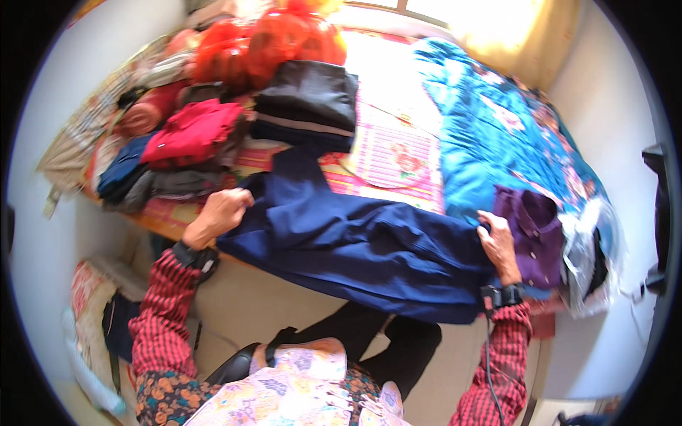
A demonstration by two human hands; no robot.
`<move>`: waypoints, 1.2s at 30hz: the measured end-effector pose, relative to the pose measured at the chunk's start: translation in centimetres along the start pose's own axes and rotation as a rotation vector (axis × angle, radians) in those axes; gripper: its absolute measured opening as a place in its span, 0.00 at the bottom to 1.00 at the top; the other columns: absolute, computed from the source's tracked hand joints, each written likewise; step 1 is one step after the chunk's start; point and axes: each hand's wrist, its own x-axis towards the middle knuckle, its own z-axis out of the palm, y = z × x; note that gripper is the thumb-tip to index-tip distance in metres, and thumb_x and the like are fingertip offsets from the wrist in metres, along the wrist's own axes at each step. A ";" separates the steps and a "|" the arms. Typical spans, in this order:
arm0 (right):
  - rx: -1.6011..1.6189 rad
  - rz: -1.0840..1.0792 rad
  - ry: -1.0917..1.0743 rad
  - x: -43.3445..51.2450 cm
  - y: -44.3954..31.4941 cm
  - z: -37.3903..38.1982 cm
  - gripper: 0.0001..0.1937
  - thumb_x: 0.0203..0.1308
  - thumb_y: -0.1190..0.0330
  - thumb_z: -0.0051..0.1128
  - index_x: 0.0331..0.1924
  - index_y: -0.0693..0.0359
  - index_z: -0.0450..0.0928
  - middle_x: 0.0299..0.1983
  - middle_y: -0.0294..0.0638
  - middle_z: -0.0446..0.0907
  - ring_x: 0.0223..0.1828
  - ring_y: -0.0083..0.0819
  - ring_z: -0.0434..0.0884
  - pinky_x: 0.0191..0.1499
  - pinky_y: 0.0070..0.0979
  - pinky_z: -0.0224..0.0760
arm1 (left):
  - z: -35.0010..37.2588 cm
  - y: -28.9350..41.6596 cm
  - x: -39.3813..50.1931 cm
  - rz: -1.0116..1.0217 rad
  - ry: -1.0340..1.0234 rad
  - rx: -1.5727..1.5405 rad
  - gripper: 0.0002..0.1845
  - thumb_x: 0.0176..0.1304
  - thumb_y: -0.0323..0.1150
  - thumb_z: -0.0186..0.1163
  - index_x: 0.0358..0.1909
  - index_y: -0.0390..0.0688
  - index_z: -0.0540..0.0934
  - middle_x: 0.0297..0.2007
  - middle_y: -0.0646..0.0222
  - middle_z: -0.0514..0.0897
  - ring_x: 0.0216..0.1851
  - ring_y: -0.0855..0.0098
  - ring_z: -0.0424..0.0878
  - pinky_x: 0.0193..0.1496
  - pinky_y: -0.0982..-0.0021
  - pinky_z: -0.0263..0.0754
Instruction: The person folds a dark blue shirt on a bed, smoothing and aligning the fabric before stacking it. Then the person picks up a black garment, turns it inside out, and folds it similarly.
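A navy-blue cloth garment (367, 255) is stretched sideways along the front edge of the bed, its lower part hanging over that edge. One narrow part of it, perhaps a sleeve or leg, reaches up towards a stack of folded dark clothes (306, 90). My left hand (219, 215) has its fingers closed on the garment's left end. At the opposite end, my right hand (498, 245) pinches the cloth between thumb and fingers. Just beyond the right hand lies a folded purple buttoned shirt (533, 239).
Folded clothes with a red garment (192, 130) on top are piled at the left. Behind them stand red plastic bags (272, 48). A blue floral quilt (479, 122) covers the bed's right side. A clear plastic bag (591, 261) sits at the right edge. Patterned bedding (405, 154) shows between.
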 end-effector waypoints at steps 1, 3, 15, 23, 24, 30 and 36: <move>-0.071 0.014 -0.040 0.2 0.4 0.2 0.15 0.60 0.70 0.65 0.51 0.59 0.86 0.46 0.49 0.86 0.53 0.50 0.82 0.60 0.41 0.75 | 0.1 -1.0 0.6 -0.096 -0.018 0.113 0.10 0.63 0.26 0.57 0.42 0.41 0.85 0.42 0.56 0.88 0.43 0.49 0.87 0.47 0.53 0.82; -0.120 -0.013 -0.092 0.7 0.9 0.4 0.10 0.58 0.71 0.66 0.43 0.61 0.86 0.40 0.49 0.84 0.49 0.50 0.81 0.57 0.40 0.75 | 1.1 -2.5 2.3 -0.055 0.062 0.005 0.11 0.66 0.29 0.56 0.45 0.41 0.85 0.45 0.56 0.88 0.47 0.50 0.87 0.51 0.53 0.82; 0.096 0.210 0.179 0.7 3.0 0.0 0.06 0.69 0.71 0.63 0.41 0.66 0.82 0.33 0.52 0.85 0.36 0.46 0.86 0.43 0.38 0.77 | 8.3 -9.4 9.4 -0.351 -0.078 0.062 0.17 0.55 0.33 0.56 0.42 0.31 0.84 0.47 0.38 0.86 0.53 0.39 0.85 0.55 0.44 0.80; -0.101 0.375 0.227 0.3 3.5 1.7 0.11 0.70 0.61 0.66 0.43 0.60 0.82 0.36 0.56 0.87 0.40 0.59 0.87 0.42 0.49 0.77 | 9.8 -11.6 7.6 -0.456 0.167 0.281 0.10 0.58 0.26 0.57 0.35 0.33 0.85 0.44 0.41 0.86 0.45 0.40 0.87 0.50 0.45 0.83; -0.127 0.356 0.221 0.2 3.5 1.9 0.12 0.70 0.59 0.66 0.44 0.59 0.81 0.35 0.57 0.87 0.40 0.60 0.87 0.41 0.50 0.77 | 9.8 -11.5 7.6 -0.496 0.137 0.271 0.12 0.59 0.26 0.57 0.42 0.32 0.84 0.46 0.40 0.84 0.47 0.39 0.86 0.52 0.45 0.82; -0.051 0.397 0.183 -0.4 3.6 1.0 0.18 0.69 0.54 0.68 0.50 0.59 0.81 0.36 0.53 0.87 0.38 0.53 0.87 0.42 0.45 0.78 | 9.0 -8.2 6.9 -0.245 0.332 0.187 0.14 0.62 0.28 0.58 0.49 0.35 0.79 0.47 0.46 0.80 0.58 0.43 0.79 0.57 0.47 0.79; -0.256 0.197 0.350 -0.8 -5.7 -1.1 0.20 0.68 0.63 0.68 0.57 0.67 0.78 0.52 0.51 0.83 0.49 0.48 0.86 0.53 0.41 0.80 | 5.5 -7.2 1.9 -0.749 0.173 -0.613 0.17 0.73 0.38 0.58 0.53 0.34 0.81 0.40 0.54 0.90 0.36 0.63 0.90 0.38 0.64 0.86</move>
